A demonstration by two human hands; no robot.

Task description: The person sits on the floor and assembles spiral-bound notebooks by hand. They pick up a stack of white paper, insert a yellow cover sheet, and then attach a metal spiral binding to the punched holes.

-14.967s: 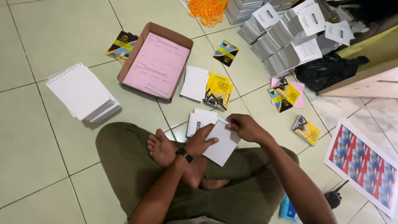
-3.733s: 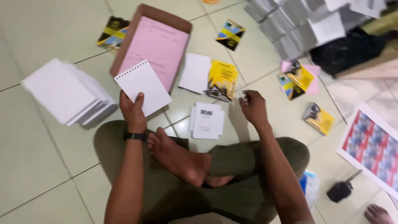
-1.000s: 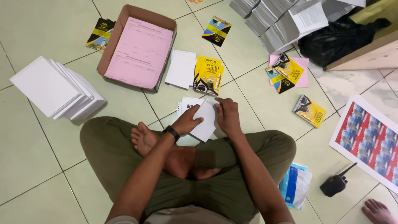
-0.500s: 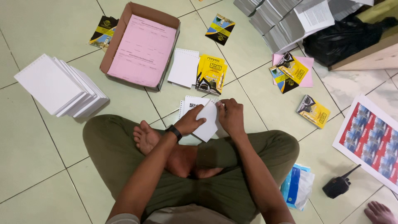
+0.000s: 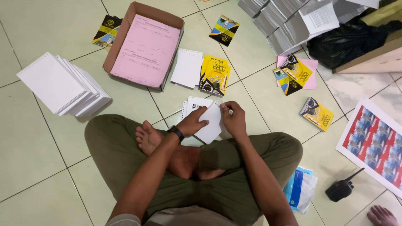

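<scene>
At frame centre, just above the crossed legs, the left hand [image 5: 193, 123] and right hand [image 5: 234, 120] both close their fingers on a white sheet [image 5: 210, 127] lying over a small stack of pads [image 5: 193, 104]. Upper left sits a box [image 5: 125, 39] of pink paper; yellow booklets [image 5: 215, 75] lie just above the hands.

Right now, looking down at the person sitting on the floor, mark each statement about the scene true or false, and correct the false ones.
1. Both hands are on a white booklet. True: the left hand and right hand hold the white booklet.
2. The cardboard box holds yellow sheets. False: they are pink.
3. A stack of white pads lies to the person's left. True.
4. The walkie-talkie rests on the person's knee. False: it lies on the floor tiles.
</scene>
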